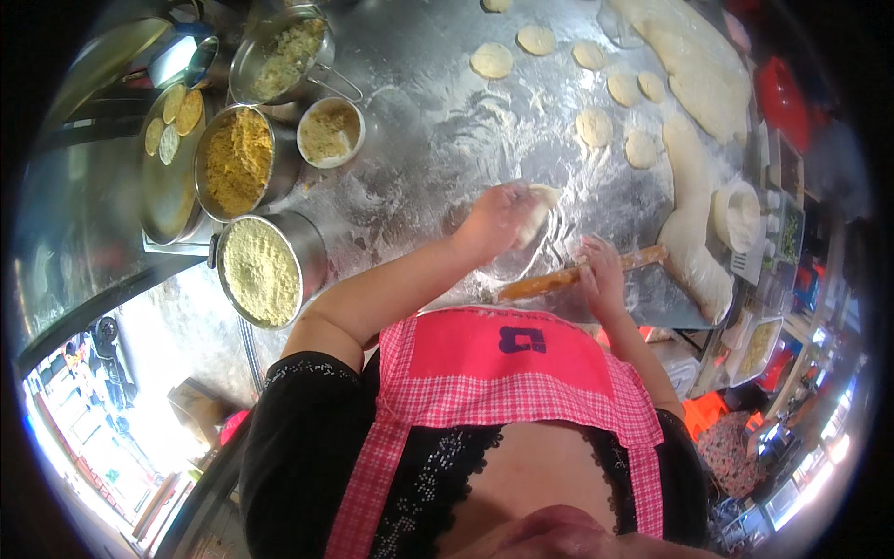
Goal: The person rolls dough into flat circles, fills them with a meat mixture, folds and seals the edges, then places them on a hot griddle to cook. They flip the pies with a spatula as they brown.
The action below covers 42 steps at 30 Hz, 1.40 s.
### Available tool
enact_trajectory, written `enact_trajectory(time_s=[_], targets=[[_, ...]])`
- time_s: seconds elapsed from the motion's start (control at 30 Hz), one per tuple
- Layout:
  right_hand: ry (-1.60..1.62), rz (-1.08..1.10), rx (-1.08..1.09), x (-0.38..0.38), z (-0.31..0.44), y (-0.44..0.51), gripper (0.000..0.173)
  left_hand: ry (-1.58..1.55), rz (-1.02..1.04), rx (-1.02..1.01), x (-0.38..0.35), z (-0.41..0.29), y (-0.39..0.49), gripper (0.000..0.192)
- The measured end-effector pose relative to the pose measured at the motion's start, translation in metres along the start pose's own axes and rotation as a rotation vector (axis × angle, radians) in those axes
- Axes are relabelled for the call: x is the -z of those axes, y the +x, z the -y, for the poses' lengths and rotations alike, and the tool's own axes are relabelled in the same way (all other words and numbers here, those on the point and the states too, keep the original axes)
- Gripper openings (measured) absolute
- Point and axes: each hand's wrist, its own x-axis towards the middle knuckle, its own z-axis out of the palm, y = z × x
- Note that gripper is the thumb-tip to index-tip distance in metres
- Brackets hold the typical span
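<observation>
My left hand (499,216) holds a flattened piece of dough (536,216) just over the floured steel worktop (412,140). Part of the dough is hidden by my fingers. Close to my body, my right hand (601,272) rests around the middle of a wooden rolling pin (541,284), which lies at a slant. The pin's far right end meets a long strip of dough (688,202). Several round dough pieces, one of them a disc (492,61), lie beyond my hands.
To the left stand a steel pot of pale crumbly filling (262,272), a pot of orange filling (237,164), a white bowl (330,133), a handled steel pan (283,59) and a round griddle with flat cakes (167,199). A large dough slab (688,66) and a flour bowl (739,216) occupy the right.
</observation>
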Motion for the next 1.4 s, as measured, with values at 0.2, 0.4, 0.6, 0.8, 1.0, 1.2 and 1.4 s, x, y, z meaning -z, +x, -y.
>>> enact_trajectory(time_s=[0.2, 0.4, 0.6, 0.8, 1.0, 1.2, 1.4], targets=[[2.036, 0.041, -0.383, -0.004, 0.071, 0.096, 0.080, -0.250, 0.094, -0.256, -0.005, -0.056, -0.017, 0.029], [2.027, 0.157, -0.469, 0.009, 0.147, 0.138, 0.101, 0.455, -0.321, -0.472, 0.068, -0.060, -0.020, 0.042], [1.853, 0.508, -0.203, -0.001, 0.201, 0.213, 0.092, -0.891, 0.216, -0.507, 0.107, -0.070, -0.034, 0.089], [1.352, 0.240, -0.293, -0.009, 0.193, 0.385, 0.048, -1.041, -0.052, -0.712, 0.139, -0.071, -0.062, 0.085], [1.279, 0.080, -0.463, -0.089, 0.220, 0.558, 0.037, -1.141, -0.004, -0.515, 0.149, -0.019, -0.067, 0.089], [1.320, 0.091, -0.481, -0.141, 0.236, 0.631, 0.035, -0.959, 0.017, -0.345, 0.167, 0.013, -0.065, 0.089], [1.247, 0.020, -0.535, -0.145, 0.237, 0.642, 0.028, -0.883, 0.070, -0.321, 0.168, 0.019, -0.060, 0.092]])
